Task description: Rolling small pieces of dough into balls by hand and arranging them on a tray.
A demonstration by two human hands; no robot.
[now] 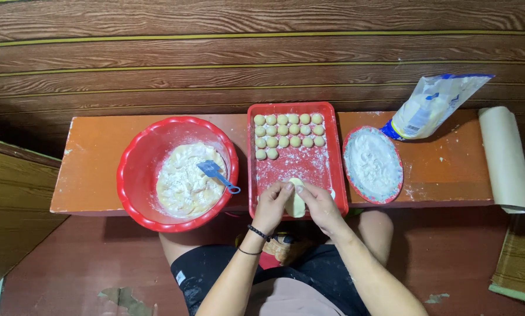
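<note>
Left hand [272, 202] and right hand [318, 205] both pinch a pale piece of dough [296, 202] between them, held over the near edge of the red tray [333, 175]. Judged soft, light and tacky; best gripped with fingertips at its edges. The dough's lower part and the fingertips behind it are hidden. Rolled dough balls [288, 132] lie at the tray's far end.

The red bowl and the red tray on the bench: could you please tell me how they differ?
The red bowl is round and deep; the red tray is rectangular and shallow. The bowl holds one mass of floury dough with a blue spatula in it; the tray holds rows of small dough balls on dusted flour. Both hands work a dough piece over the tray's near edge, not the bowl. Both are red and rest on the orange bench.
</note>
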